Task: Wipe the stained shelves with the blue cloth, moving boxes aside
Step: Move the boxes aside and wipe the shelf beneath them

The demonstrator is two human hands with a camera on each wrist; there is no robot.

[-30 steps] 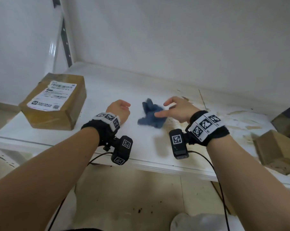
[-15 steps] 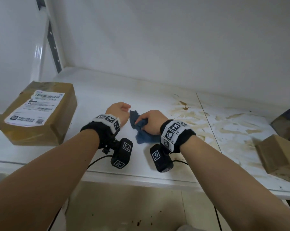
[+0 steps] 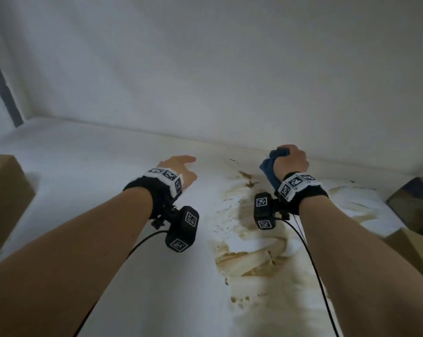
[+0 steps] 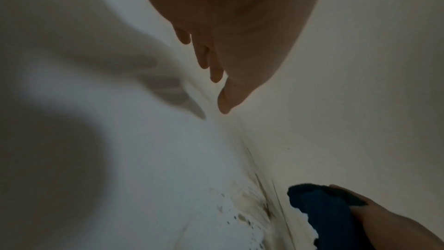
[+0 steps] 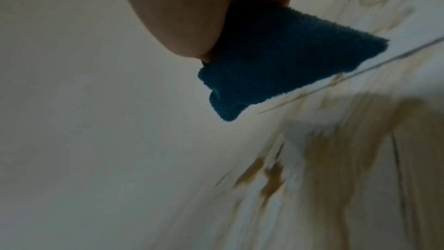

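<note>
**Right hand grips the blue cloth at the back of the stained shelf**

The right hand (image 3: 291,161) is a fist, fingers curled tight around the blue cloth (image 3: 271,170), with the wrist bent so the knuckles point to the back wall (image 3: 205,69). One corner of the cloth hangs out below the palm, above the shelf (image 3: 108,154); whether it touches the surface I cannot tell. The left hand (image 3: 180,170) hovers over the clean part of the shelf, palm down, fingers (image 4: 204,60) loosely stretched and a little apart, holding nothing.

Both hands are near the back edge where shelf meets wall. Between the two forearms runs a wide band of brown stains (image 3: 249,254), from the back edge toward the front. This middle part of the shelf is free for wiping.

I count one cloth and three cardboard boxes: one brown box (image 3: 4,198) at the left border, well apart from the left hand, and on the right a darker box (image 3: 414,198) behind a brown one (image 3: 412,249), both only partly in view.
</note>
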